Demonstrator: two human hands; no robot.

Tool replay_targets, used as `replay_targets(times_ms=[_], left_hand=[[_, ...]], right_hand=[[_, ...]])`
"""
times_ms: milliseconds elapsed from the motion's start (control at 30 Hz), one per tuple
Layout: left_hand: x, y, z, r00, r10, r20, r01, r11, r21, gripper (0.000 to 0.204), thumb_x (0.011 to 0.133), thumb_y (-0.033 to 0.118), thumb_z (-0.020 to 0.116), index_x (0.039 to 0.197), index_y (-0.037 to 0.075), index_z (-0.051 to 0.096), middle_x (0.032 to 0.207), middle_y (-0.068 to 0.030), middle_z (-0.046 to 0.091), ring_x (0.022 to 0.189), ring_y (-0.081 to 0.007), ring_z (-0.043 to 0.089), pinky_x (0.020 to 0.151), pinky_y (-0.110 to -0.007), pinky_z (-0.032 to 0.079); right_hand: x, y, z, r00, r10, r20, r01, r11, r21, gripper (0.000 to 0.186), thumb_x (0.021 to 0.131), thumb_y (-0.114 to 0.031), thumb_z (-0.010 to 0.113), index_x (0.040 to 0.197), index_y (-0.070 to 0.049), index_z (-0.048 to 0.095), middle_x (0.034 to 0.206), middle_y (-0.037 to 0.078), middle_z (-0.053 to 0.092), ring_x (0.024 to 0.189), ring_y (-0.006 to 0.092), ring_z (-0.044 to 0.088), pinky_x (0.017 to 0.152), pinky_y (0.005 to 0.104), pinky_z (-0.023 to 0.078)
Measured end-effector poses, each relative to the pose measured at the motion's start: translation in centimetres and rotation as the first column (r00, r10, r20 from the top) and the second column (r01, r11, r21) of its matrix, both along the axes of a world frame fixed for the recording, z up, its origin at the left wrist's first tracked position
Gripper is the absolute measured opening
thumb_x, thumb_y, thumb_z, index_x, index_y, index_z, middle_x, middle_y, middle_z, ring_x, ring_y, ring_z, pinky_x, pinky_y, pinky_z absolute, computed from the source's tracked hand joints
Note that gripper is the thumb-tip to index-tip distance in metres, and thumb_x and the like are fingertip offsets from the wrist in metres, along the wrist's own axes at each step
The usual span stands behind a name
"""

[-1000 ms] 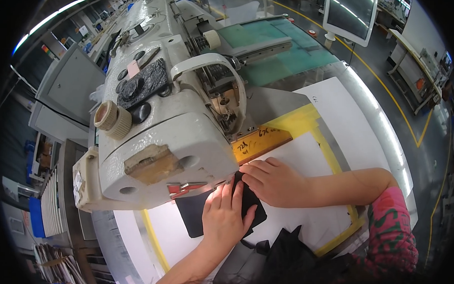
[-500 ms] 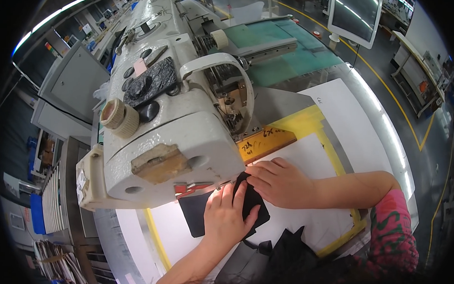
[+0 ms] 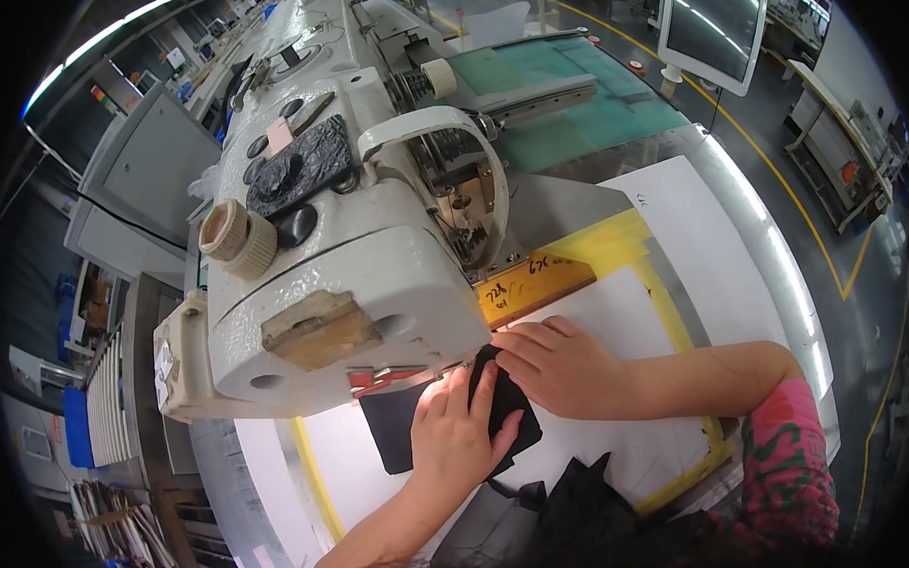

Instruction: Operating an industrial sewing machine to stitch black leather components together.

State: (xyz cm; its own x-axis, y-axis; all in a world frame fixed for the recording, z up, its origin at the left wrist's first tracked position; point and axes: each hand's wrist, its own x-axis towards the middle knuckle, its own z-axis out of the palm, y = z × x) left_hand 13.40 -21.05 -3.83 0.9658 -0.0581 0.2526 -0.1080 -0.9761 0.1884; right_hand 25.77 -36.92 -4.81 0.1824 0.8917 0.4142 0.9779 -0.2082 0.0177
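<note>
A black fabric piece [image 3: 390, 436] lies under the white head of a sewing machine [image 3: 374, 277]. My left hand [image 3: 452, 424] rests flat on it, fingers apart and pointing toward the machine; their tips reach the lower edge of the machine head. From the right, my right hand [image 3: 557, 366] comes in with fingers bent and pinching a narrow black part of the fabric close to the machine head. Its thumb is hidden, as is the needle area. More black fabric [image 3: 582, 500] lies crumpled nearer to me, apart from both hands.
White sheet material edged with yellow tape [image 3: 666, 307] covers the work surface. A yellow block with handwriting [image 3: 535, 286] sits just beyond my right hand. Farther back are a green plate [image 3: 568, 100] and a monitor [image 3: 714, 25]. Papers [image 3: 118, 531] are stacked at lower left.
My left hand has shifted very slightly to the right on the black fabric. My right hand keeps its place at the fabric's edge.
</note>
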Motion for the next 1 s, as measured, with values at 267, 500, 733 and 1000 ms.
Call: replay_targets(times_ms=[267,500,733,1000], left_hand=[[0.02,0.03,0.17,1.0,0.007,-0.009,-0.007,1.0,0.02,0.061,0.075,0.036,0.071,0.126,0.007,0.056,0.133,-0.0151,0.049,0.115,-0.0311,0.052,0.098,-0.04,0.039],[0.01,0.0,0.49,1.0,0.008,-0.009,-0.008,1.0,0.017,0.06,0.075,0.036,0.071,0.125,0.007,0.056,0.133,-0.0148,0.049,0.114,-0.0314,0.052,0.098,-0.04,0.039],[0.46,0.07,0.5,0.997,-0.021,0.075,0.015,0.997,0.073,0.057,0.077,0.04,0.068,0.123,0.007,0.059,0.114,-0.0155,0.057,0.099,-0.0285,0.057,0.091,-0.038,0.043],[0.43,-0.18,0.45,0.997,-0.01,0.071,0.006,0.998,0.068,0.056,0.076,0.039,0.069,0.121,0.007,0.06,0.116,-0.0154,0.057,0.101,-0.0292,0.057,0.091,-0.039,0.043]], right_hand=[[0.12,0.09,0.05,0.999,0.007,-0.039,-0.005,0.999,0.051,0.03,0.079,-0.022,0.058,0.102,-0.004,0.064,0.119,0.009,0.059,0.112,0.022,0.052,0.088,0.0353,0.042],[0.34,0.26,-0.1,0.994,0.0,-0.111,0.011,0.995,0.103,0.03,0.075,-0.02,0.064,0.101,-0.004,0.064,0.118,0.005,0.059,0.109,0.0212,0.052,0.088,0.035,0.043],[0.74,0.1,0.24,0.987,0.035,-0.157,-0.019,0.994,0.104,0.03,0.077,-0.021,0.066,0.101,-0.003,0.062,0.113,0.004,0.059,0.103,0.021,0.053,0.085,0.0348,0.043],[0.86,-0.08,-0.06,0.973,0.039,-0.228,-0.012,0.993,0.119,0.032,0.079,-0.017,0.065,0.107,-0.005,0.058,0.115,0.004,0.058,0.107,0.0208,0.054,0.086,0.0367,0.045]])
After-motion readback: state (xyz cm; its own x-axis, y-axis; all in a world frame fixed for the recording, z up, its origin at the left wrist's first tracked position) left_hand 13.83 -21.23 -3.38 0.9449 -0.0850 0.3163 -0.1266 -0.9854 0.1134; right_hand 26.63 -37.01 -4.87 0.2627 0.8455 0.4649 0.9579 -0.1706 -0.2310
